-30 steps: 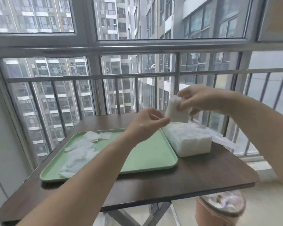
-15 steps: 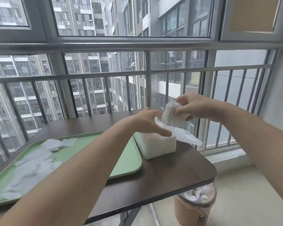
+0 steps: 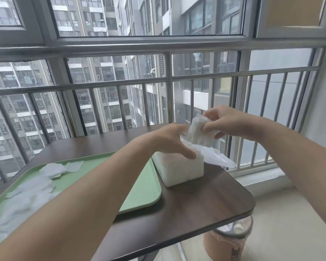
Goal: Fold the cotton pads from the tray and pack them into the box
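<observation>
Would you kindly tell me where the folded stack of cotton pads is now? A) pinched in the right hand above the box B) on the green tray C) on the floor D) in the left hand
A: the right hand pinches the folded stack in the air above the box.

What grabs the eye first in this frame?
The two hands meeting at the right end of the table: the right hand pinches a wad of folded cotton pads above the white box, while the left hand lies spread on the box's top. Next, the green tray to the left, with loose pads scattered at its left end.
</observation>
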A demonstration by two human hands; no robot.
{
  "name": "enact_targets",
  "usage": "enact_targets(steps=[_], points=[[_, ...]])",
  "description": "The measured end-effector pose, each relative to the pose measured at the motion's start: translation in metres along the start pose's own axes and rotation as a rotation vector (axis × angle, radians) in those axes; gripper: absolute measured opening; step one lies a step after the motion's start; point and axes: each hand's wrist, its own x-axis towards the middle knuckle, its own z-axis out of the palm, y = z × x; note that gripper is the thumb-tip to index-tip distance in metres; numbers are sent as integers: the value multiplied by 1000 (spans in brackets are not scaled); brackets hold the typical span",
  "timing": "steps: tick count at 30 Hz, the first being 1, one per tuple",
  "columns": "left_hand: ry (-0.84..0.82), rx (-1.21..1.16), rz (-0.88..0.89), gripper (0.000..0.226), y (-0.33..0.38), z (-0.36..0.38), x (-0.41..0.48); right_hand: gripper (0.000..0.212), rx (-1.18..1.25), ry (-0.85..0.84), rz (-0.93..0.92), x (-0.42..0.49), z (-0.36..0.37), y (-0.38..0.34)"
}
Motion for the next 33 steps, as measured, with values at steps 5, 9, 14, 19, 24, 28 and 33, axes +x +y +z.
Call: enact_targets(steps=[5,9,14,19,24,28,33], points=[[-100,136,-18,91,15,-9,4,18,9,11,5,2,-4,2],[-191,236,-27,79,27,-13,9,16,20,16,-4,2,-7,2],[-249,180,35,50,32,-10,14,18,87,3,-11,2,-11,3],[-217,151,62,47,28,-4,22,16,101,-9,-29,3,-11,9],[-180,64,68,32,25,-6,25,19,113,-9,-40,5,-10,13],[-207,120,75,37,26,-2,26,17,119,-1,-39,5,-13,16],[-215,263,23,63,23,-3,32,19,129,-5,-33,4,-12,20]])
